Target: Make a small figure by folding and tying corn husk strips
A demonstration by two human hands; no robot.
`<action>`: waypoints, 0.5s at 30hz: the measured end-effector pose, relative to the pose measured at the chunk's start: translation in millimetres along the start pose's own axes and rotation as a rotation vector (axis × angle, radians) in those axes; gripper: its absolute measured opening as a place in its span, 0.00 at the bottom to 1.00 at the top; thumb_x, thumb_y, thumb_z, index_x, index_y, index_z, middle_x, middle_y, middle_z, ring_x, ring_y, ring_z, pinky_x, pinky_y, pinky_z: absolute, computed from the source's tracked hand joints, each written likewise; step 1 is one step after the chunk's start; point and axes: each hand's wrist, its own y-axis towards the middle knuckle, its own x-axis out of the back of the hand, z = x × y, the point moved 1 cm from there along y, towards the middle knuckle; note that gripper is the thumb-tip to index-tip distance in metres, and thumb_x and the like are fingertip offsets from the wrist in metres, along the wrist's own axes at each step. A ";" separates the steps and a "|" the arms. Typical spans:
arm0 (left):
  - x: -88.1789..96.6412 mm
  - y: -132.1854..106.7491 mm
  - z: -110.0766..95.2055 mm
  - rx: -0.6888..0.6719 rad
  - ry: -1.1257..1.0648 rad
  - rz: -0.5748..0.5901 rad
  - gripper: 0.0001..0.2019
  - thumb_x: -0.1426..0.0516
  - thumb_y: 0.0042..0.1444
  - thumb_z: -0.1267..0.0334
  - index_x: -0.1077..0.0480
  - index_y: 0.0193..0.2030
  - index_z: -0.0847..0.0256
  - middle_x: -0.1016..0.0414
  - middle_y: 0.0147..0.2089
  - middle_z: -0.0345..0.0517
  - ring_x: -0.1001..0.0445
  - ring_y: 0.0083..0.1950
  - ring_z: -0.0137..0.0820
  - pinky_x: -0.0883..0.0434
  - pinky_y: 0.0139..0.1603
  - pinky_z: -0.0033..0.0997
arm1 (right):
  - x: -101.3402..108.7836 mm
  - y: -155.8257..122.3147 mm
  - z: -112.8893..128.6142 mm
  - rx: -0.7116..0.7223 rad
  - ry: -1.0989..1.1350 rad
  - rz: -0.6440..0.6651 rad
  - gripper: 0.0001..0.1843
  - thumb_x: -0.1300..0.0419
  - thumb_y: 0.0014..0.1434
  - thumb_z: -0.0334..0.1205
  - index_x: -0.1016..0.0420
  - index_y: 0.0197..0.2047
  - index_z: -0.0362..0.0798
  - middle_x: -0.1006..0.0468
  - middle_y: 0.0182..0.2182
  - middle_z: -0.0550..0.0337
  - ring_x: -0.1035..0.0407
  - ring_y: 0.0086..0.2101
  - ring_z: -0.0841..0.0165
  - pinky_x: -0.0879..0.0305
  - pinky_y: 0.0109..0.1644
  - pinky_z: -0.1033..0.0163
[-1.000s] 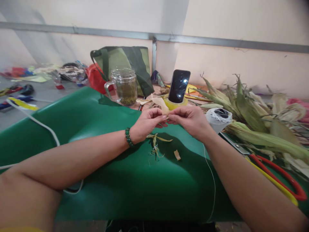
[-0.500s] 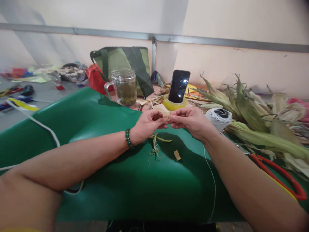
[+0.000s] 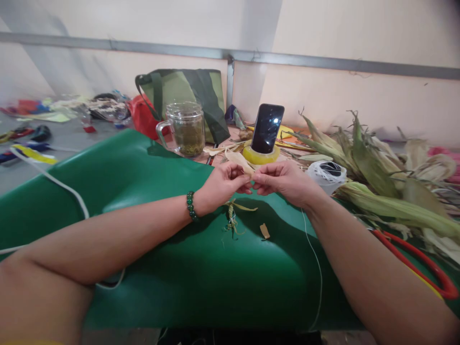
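Above the green mat [image 3: 194, 268], my left hand [image 3: 223, 186] pinches a pale dried corn husk strip [image 3: 240, 160], which rises behind the fingers. Fingertip to fingertip with it, my right hand [image 3: 283, 182] is closed in a pinch on the same husk's end; the fingers hide most of that end. Below the hands lies a small knotted piece of green husk [image 3: 232, 215] with frayed ends. A little tan scrap [image 3: 265, 231] rests to its right. White thread [image 3: 319, 268] hangs down from near my right wrist over the mat.
A phone [image 3: 267, 128] leans upright in a yellow tape roll [image 3: 261, 155]. To its left are a glass mug [image 3: 187, 134] and a green bag [image 3: 201, 91]. On the right sit a thread spool [image 3: 326, 176], piled corn husks [image 3: 381, 167] and red-handled scissors [image 3: 420, 263]. A white cable [image 3: 68, 189] crosses the left.
The pale husk has turned and shows narrower and more upright behind my left fingers. Both hands stay nearly in place, still pinched together.
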 end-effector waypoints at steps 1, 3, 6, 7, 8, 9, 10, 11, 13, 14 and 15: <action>0.0 -0.3 -0.6 -0.019 0.011 0.016 0.11 0.36 0.51 0.62 0.32 0.33 0.65 0.25 0.29 0.41 0.25 0.30 0.25 0.25 0.35 0.27 | -0.1 0.3 -0.1 0.000 -0.004 -0.004 0.21 0.26 0.39 0.54 0.22 0.26 0.46 0.21 0.23 0.60 0.27 0.24 0.73 0.27 0.31 0.66; 0.6 -0.6 -1.7 -0.060 0.038 0.038 0.13 0.35 0.50 0.59 0.31 0.33 0.65 0.24 0.31 0.42 0.25 0.32 0.25 0.26 0.35 0.26 | -0.8 0.9 -0.1 0.007 -0.010 -0.014 0.22 0.26 0.40 0.56 0.22 0.26 0.46 0.20 0.23 0.60 0.28 0.23 0.73 0.27 0.31 0.66; 2.8 0.0 -2.0 -0.085 0.090 0.029 0.15 0.35 0.49 0.55 0.31 0.32 0.65 0.25 0.31 0.43 0.26 0.32 0.25 0.28 0.33 0.25 | -2.2 1.6 0.1 0.031 -0.032 -0.043 0.22 0.27 0.40 0.57 0.22 0.26 0.46 0.21 0.22 0.61 0.29 0.22 0.74 0.28 0.30 0.66; 3.6 0.3 -1.8 -0.080 0.103 0.020 0.15 0.35 0.50 0.55 0.31 0.31 0.65 0.25 0.30 0.43 0.27 0.32 0.25 0.29 0.33 0.25 | -2.6 1.7 0.1 0.041 -0.046 -0.053 0.22 0.27 0.40 0.57 0.22 0.26 0.46 0.21 0.21 0.61 0.29 0.21 0.74 0.28 0.29 0.67; 4.3 0.6 -1.5 -0.071 0.109 0.012 0.15 0.35 0.50 0.55 0.31 0.31 0.65 0.25 0.30 0.42 0.27 0.32 0.25 0.29 0.33 0.25 | -3.0 1.7 0.2 0.050 -0.061 -0.062 0.22 0.28 0.41 0.58 0.22 0.26 0.46 0.22 0.21 0.61 0.30 0.21 0.74 0.28 0.28 0.67; 4.9 0.7 -1.3 -0.063 0.109 0.007 0.15 0.35 0.50 0.55 0.31 0.30 0.65 0.25 0.29 0.42 0.27 0.32 0.25 0.29 0.34 0.25 | -3.2 1.7 0.3 0.059 -0.077 -0.070 0.22 0.28 0.42 0.58 0.22 0.26 0.46 0.22 0.21 0.61 0.30 0.21 0.74 0.29 0.28 0.67; 5.2 0.8 -1.1 -0.056 0.107 0.006 0.14 0.36 0.50 0.55 0.31 0.30 0.65 0.26 0.29 0.42 0.27 0.32 0.25 0.29 0.34 0.25 | -3.5 1.6 0.4 0.066 -0.094 -0.075 0.22 0.29 0.43 0.58 0.23 0.26 0.45 0.23 0.20 0.61 0.30 0.20 0.74 0.29 0.27 0.67; 5.4 0.9 -0.8 -0.050 0.106 0.006 0.14 0.36 0.50 0.56 0.31 0.29 0.65 0.26 0.29 0.42 0.27 0.32 0.25 0.29 0.34 0.24 | -3.8 1.4 0.5 0.072 -0.110 -0.081 0.22 0.29 0.44 0.58 0.23 0.25 0.45 0.23 0.20 0.61 0.31 0.20 0.75 0.29 0.27 0.67; 5.4 0.8 -0.4 -0.047 0.103 0.001 0.13 0.35 0.50 0.57 0.31 0.29 0.65 0.26 0.29 0.41 0.28 0.32 0.24 0.30 0.33 0.23 | -4.5 1.2 0.7 0.082 -0.144 -0.089 0.22 0.30 0.46 0.57 0.24 0.25 0.45 0.24 0.19 0.62 0.32 0.19 0.75 0.31 0.26 0.68; 5.3 0.7 -0.2 -0.046 0.103 -0.003 0.13 0.35 0.49 0.57 0.31 0.29 0.64 0.26 0.29 0.41 0.28 0.31 0.24 0.30 0.33 0.23 | -5.1 1.1 0.8 0.087 -0.163 -0.089 0.22 0.31 0.47 0.57 0.25 0.24 0.45 0.25 0.18 0.62 0.32 0.19 0.75 0.31 0.25 0.69; 5.2 0.7 -0.1 -0.046 0.104 -0.009 0.14 0.35 0.49 0.56 0.31 0.29 0.64 0.26 0.28 0.41 0.28 0.31 0.24 0.30 0.32 0.23 | -5.8 1.2 0.9 0.094 -0.182 -0.090 0.22 0.32 0.48 0.57 0.26 0.23 0.45 0.25 0.18 0.62 0.33 0.19 0.75 0.32 0.24 0.69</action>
